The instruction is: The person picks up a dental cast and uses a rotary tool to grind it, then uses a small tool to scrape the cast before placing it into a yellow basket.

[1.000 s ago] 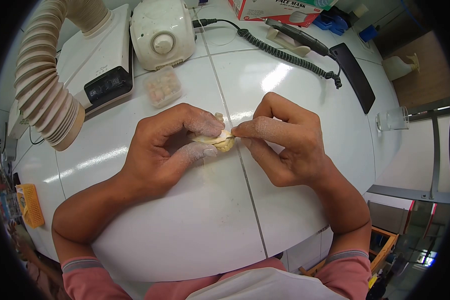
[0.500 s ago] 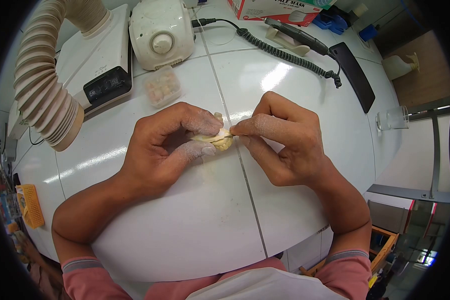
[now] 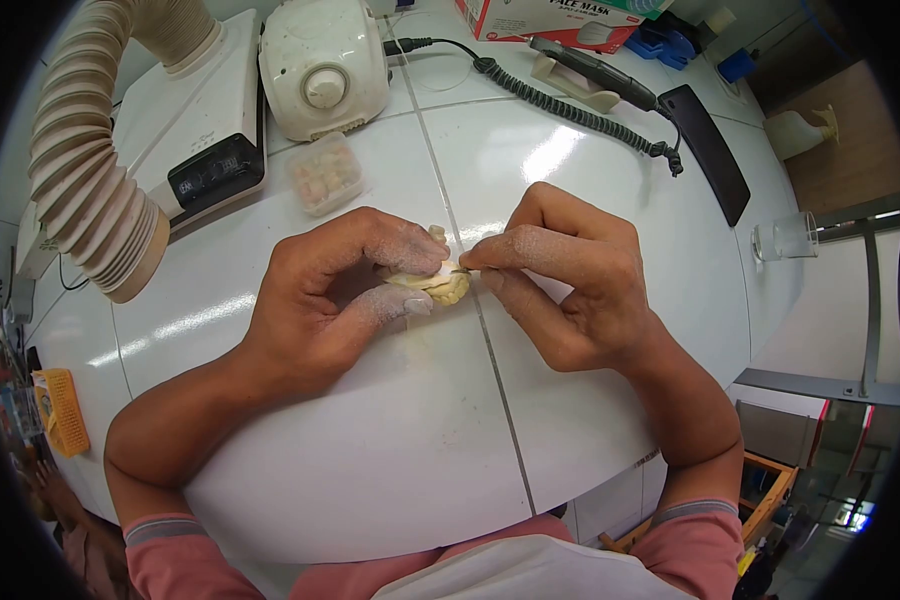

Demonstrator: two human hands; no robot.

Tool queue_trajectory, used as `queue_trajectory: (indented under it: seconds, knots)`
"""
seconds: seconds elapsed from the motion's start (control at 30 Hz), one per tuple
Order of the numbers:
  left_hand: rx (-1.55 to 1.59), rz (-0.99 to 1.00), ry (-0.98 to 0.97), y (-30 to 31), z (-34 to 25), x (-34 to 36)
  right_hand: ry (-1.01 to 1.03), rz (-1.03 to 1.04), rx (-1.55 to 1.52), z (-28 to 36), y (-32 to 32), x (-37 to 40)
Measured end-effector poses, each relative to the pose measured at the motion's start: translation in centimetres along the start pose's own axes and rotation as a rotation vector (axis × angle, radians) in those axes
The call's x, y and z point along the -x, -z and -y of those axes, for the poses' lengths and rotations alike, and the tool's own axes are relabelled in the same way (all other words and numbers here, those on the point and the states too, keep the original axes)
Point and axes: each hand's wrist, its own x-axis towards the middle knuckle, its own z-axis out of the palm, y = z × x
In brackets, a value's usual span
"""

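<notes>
My dust-covered left hand point(image 3: 320, 300) grips a plaster dental model point(image 3: 442, 285) between thumb and fingers, just above the white tiled bench point(image 3: 370, 450). My right hand point(image 3: 570, 285) pinches a thin tool point(image 3: 462, 268) against the model's edge. A clear box of teeth point(image 3: 325, 172) sits beyond, near the suction hose point(image 3: 90, 170).
</notes>
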Motion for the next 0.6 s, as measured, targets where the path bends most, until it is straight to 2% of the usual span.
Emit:
queue_trajectory:
  seconds: [0.6]
  knots:
    - [-0.002, -0.012, 0.022, -0.09, -0.18, -0.01, 0.032, 0.012, 0.020, -0.09, 0.15, 0.01]
